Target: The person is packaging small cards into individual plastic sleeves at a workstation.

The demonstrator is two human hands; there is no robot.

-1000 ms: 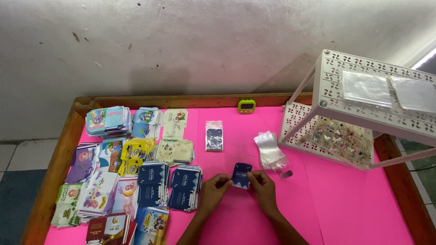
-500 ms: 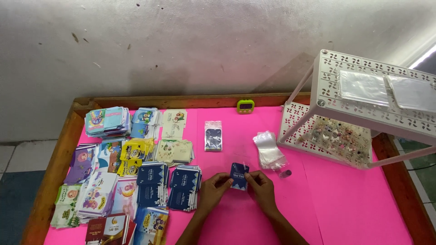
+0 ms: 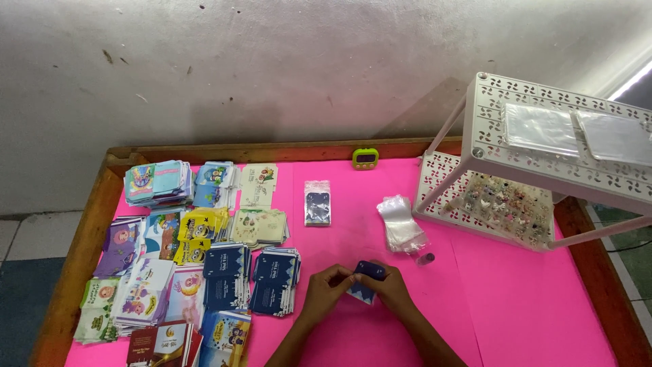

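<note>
Both hands meet low in the middle of the pink table top (image 3: 516, 306). My left hand (image 3: 324, 292) and my right hand (image 3: 390, 289) pinch one small dark blue card (image 3: 365, 280) between their fingertips, just above the table. Directly left of my left hand lie two stacks of the same dark blue cards (image 3: 275, 280). A stack of clear plastic sleeves (image 3: 401, 224) and a small dark round piece (image 3: 426, 259) sit just beyond my right hand.
Several stacks of colourful printed cards (image 3: 170, 258) cover the left half. A bagged dark card (image 3: 317, 202) lies mid-table. A small green timer (image 3: 365, 158) rests by the far wooden rim. A white perforated two-tier rack (image 3: 543, 170) with small trinkets stands at right.
The hands have drawn closer together around the blue card, which now sits lower and more covered by the fingers. Everything else on the table is unchanged.
</note>
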